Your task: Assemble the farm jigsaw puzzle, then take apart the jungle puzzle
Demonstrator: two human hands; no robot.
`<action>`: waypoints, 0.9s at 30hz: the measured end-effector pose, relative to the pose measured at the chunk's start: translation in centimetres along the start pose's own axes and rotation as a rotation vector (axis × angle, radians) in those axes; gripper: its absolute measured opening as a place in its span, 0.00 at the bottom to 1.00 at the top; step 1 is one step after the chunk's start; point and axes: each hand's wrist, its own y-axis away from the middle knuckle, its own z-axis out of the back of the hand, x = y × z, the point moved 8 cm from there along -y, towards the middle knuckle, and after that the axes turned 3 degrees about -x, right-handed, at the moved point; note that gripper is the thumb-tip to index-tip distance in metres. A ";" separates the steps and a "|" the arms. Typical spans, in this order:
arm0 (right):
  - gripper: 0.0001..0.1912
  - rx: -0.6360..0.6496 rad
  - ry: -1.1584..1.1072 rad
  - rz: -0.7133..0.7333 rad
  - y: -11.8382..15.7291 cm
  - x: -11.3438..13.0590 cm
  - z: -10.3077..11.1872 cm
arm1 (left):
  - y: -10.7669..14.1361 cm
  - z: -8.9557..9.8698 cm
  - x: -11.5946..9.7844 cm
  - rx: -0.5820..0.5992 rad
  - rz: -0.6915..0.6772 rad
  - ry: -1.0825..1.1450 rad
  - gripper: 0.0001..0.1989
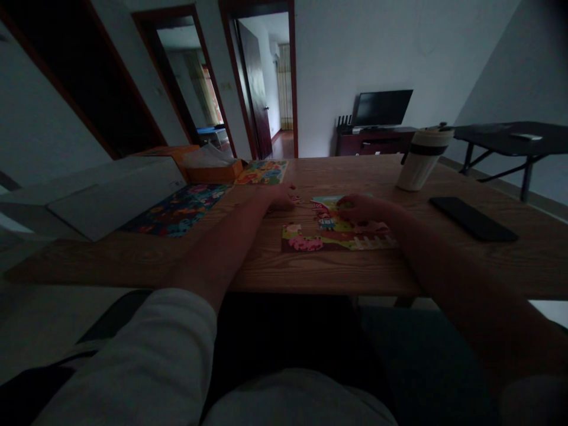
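A partly assembled jigsaw puzzle (339,241) with a farm picture lies on the wooden table in front of me; a pink pig and a white fence show along its near edge. My right hand (364,208) reaches over its upper right part, fingers bent down around a green-yellow puzzle piece (345,205) at the picture's surface. Just left of the puzzle, my left hand (280,197) is low over the table, its fingers bent at a small reddish puzzle piece (298,200). The hands partly cover the pieces, and the dim light blurs their outlines.
Left of my arm are a dark-blue picture puzzle (177,210), a long white box (110,189) and an orange tissue box (217,171). Another colourful puzzle (261,172) lies farther back. On the right stand a tumbler (423,160) and a black phone (473,219) lying flat.
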 end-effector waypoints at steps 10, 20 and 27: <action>0.31 -0.017 0.048 0.014 -0.7 -0.6 0.0 | 3.4 -0.7 -2.4 -0.032 -0.194 0.211 0.37; 0.33 0.007 0.016 -0.012 -0.5 -0.8 -0.3 | 3.0 -2.1 -4.3 -0.065 -0.317 0.139 0.32; 0.33 0.000 0.042 0.015 -0.3 -0.5 0.0 | 2.6 -3.0 -5.2 -0.083 -0.361 -0.003 0.22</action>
